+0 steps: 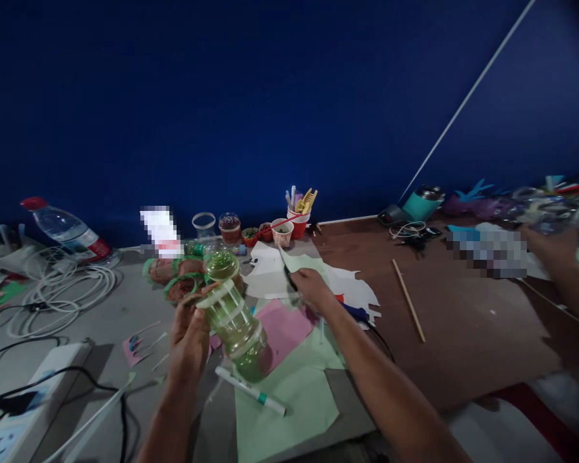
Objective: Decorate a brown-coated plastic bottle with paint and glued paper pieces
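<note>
Within the left hand's grip (189, 331), a plastic bottle's upper end (222, 303).

left hand (192, 328) holds a plastic bottle (235, 325), right hand (311, 288) a dark-handled tool (289, 276).

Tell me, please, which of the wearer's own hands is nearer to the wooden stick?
Right. The right hand is left of the wooden stick, not touching it; the left hand is farther left, holding the greenish plastic jar.
</note>
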A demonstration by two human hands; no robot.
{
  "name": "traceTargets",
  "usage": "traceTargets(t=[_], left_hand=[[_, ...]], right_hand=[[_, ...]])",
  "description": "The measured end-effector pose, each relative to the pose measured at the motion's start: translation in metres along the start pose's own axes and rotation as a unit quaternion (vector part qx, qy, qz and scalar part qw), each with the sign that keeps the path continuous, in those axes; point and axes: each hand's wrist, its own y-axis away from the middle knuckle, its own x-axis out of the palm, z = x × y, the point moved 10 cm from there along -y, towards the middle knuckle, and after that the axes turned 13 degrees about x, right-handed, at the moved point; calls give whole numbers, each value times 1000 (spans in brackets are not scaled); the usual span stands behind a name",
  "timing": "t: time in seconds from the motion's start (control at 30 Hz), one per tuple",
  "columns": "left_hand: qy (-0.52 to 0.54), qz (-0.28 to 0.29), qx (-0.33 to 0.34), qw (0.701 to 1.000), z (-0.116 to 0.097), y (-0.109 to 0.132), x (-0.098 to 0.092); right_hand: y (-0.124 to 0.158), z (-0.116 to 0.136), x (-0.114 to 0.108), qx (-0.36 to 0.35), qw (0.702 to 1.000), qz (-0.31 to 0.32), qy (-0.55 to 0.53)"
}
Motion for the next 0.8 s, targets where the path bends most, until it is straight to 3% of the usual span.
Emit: traceTargets(t=[0.13,0.3,0.4,0.6,0.8], left_hand=[[-7,15,-20,1000,7,4,3],[-17,25,-56,998,16,12,13],[-18,3,-79,997,23,15,13],[3,-18,-168,986,47,24,10],[4,5,-173,985,50,25,13]], right_hand=[[0,6,3,9,984,77,-157],[20,20,23,19,890,257,-376],[35,31,33,-8,865,337,-371],[60,43,42,-58,840,429,-327],[82,46,58,-70,810,488,-317]])
